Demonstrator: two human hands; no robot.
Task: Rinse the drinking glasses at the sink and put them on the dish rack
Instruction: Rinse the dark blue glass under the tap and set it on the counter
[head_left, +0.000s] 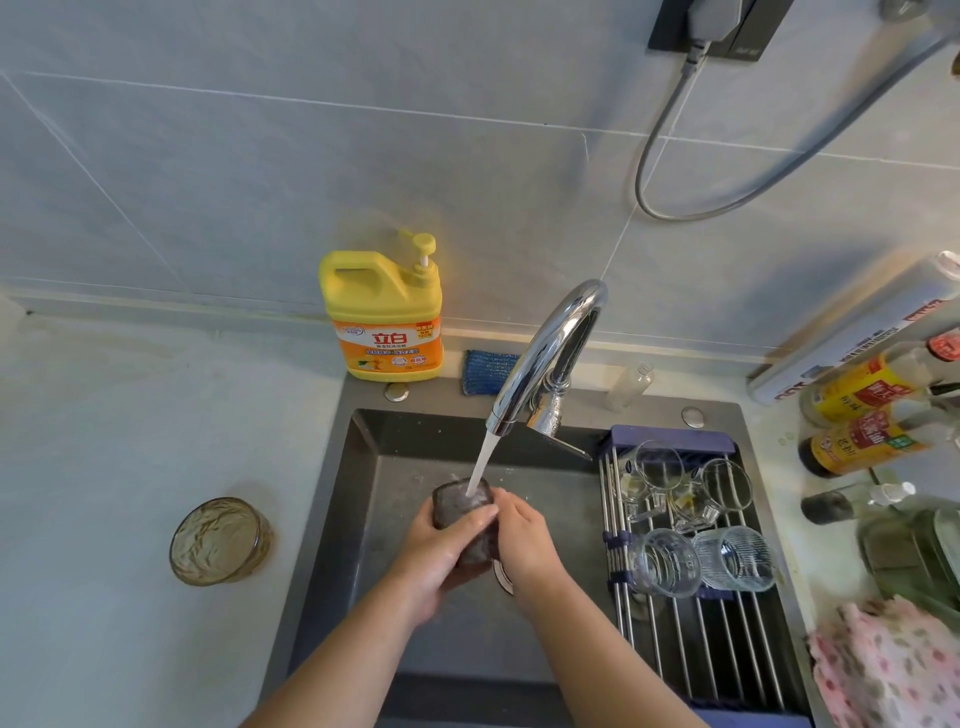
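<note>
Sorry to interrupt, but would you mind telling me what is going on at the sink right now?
A person is rinsing a dark textured glass under the running faucet, over the sink. The left hand grips the glass from below, and the right hand holds its other side near the rim. Several clear glasses already lie on the dish rack across the right of the sink. One amber glass stands untouched on the counter to the left.

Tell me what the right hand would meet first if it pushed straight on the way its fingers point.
The dark glass: the right hand holds its side, with the fingers aimed up and left. Beyond the glass it would probably meet the water stream, though depth is unclear.
</note>
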